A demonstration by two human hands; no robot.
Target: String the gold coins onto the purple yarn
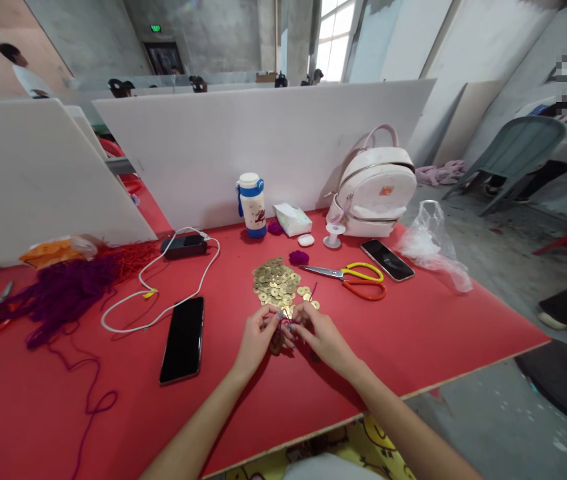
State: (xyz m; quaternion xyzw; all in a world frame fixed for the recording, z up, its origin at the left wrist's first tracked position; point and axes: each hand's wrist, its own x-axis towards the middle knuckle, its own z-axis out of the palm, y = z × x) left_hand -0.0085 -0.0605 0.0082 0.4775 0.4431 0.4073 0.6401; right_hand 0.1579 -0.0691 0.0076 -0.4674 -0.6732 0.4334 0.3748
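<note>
My left hand (259, 335) and my right hand (321, 333) meet over the red table, just in front of a pile of brass coin-like discs (274, 280). Both pinch a thin purple cord (284, 321) between their fingertips, and its loose end sticks up beside the right fingers. A few discs show under the fingers, partly hidden. Behind the pile lies a small purple yarn ball (299, 257). Scissors with yellow and red handles (346, 275) rest to its right, blades pointing left.
Phones (182, 340) (387, 260), a white cable (108, 320), purple yarn (71, 290), a bottle (253, 207), a spool (334, 236), tissues (293, 219), a backpack (376, 187) and a plastic bag (433, 243) surround the work area. White panels (263, 133) stand behind.
</note>
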